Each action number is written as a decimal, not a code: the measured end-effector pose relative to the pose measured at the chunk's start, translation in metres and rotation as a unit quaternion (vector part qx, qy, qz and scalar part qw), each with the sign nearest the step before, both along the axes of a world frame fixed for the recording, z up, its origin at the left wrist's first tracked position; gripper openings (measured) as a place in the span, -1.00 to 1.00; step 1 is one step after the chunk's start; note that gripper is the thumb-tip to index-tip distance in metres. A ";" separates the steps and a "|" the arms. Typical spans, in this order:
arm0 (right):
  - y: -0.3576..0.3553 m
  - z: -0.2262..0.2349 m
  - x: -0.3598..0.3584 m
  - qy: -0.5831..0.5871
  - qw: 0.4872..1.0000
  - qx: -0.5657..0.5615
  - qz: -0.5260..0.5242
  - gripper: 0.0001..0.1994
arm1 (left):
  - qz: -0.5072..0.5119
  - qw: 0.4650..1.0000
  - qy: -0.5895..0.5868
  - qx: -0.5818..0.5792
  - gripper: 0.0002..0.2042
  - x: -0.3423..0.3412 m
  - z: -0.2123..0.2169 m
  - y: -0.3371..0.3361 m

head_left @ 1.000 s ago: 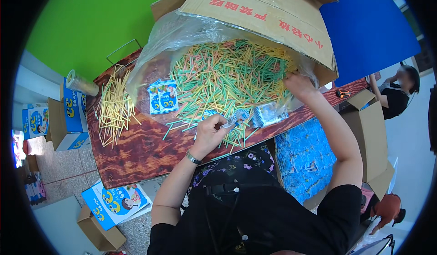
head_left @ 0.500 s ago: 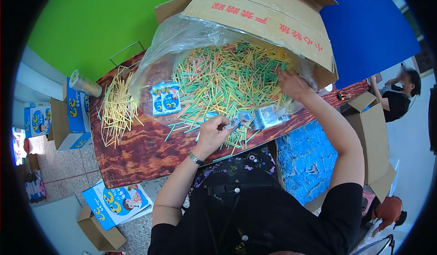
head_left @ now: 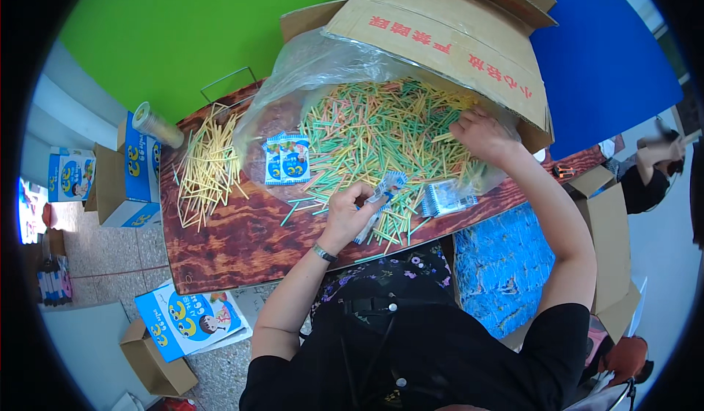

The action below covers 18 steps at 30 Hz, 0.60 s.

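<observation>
A loose pile of thin yellow, green and pink sticks (head_left: 381, 129) spreads out of a clear plastic bag (head_left: 293, 70). My left hand (head_left: 349, 214) is at the pile's near edge, pinching a small blue-and-white packet (head_left: 391, 184) between thumb and fingers. At the pile's right side, my right hand (head_left: 484, 136) has its fingers curled down onto sticks; the fingertips are partly hidden. Flat blue-and-white packets (head_left: 287, 159) lie on the bag left of the pile. More packets (head_left: 449, 197) sit between my hands, near the table edge.
A big cardboard box (head_left: 447, 37) lies tipped behind the pile. Pale yellow sticks (head_left: 209, 169) and a clear round tub (head_left: 157, 125) are at the left of the wooden table (head_left: 242, 242). Blue packets fill a container (head_left: 499, 264) below. Two people (head_left: 653, 165) are at the right.
My left hand has tilted the packet up and to the right. My right hand stays at the pile's right side, its fingers showing more. The whole view has shifted slightly.
</observation>
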State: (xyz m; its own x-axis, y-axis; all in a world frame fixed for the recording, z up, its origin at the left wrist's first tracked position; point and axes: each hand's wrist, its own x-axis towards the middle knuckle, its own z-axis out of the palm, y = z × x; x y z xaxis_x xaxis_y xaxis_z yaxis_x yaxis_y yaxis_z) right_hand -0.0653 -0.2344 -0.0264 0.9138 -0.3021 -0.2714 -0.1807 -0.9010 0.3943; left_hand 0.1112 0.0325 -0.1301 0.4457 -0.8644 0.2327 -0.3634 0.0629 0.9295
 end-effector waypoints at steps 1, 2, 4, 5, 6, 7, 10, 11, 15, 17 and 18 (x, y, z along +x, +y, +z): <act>0.002 0.001 0.004 -0.032 0.999 0.028 0.024 -0.86 | 0.004 0.999 0.041 0.012 -0.79 0.001 -0.002 0.000; 0.004 0.001 0.009 -0.064 0.995 0.056 0.048 -0.89 | 0.008 0.996 0.081 0.023 -0.79 0.002 -0.003 0.000; 0.009 0.001 0.023 -0.081 0.968 0.231 -0.057 -0.88 | 0.015 0.998 0.066 0.013 -0.79 0.005 -0.001 0.001; 0.010 0.001 0.027 -0.091 0.899 0.396 -0.164 -0.85 | 0.020 0.996 0.090 0.013 -0.79 0.005 0.005 0.002; 0.009 -0.001 0.028 -0.091 0.899 0.397 -0.162 -0.85 | 0.023 0.993 0.115 0.013 -0.79 0.006 0.008 0.002; 0.010 -0.002 0.030 -0.085 0.790 0.564 -0.226 -0.80 | 0.033 0.992 0.118 0.033 -0.79 0.009 0.010 0.004; 0.014 0.000 0.037 -0.066 0.628 0.735 -0.248 -0.74 | 0.059 0.991 0.118 0.007 -0.79 0.018 -0.011 0.003; 0.017 0.002 0.040 -0.060 0.608 0.761 -0.218 -0.72 | 0.060 0.991 0.116 0.005 -0.79 0.020 -0.013 0.004; 0.020 0.003 0.044 -0.067 0.590 0.781 -0.193 -0.72 | 0.058 0.976 0.212 -0.006 -0.80 0.021 -0.003 0.003; 0.020 -0.001 0.046 -0.054 0.591 0.784 -0.179 -0.72 | 0.040 0.981 0.190 -0.008 -0.81 0.023 0.001 0.003; 0.020 -0.002 0.045 -0.055 0.592 0.784 -0.179 -0.72 | 0.040 0.981 0.190 -0.009 -0.81 0.023 -0.001 0.003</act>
State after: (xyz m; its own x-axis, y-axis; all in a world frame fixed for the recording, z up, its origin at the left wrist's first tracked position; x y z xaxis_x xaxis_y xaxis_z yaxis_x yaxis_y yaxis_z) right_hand -0.0204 -0.2145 -0.0288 0.9055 0.0630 -0.4196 -0.4178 -0.0397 -0.9077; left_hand 0.1343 0.0356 -0.1312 0.5695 -0.8204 0.0508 0.0053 0.0655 0.9978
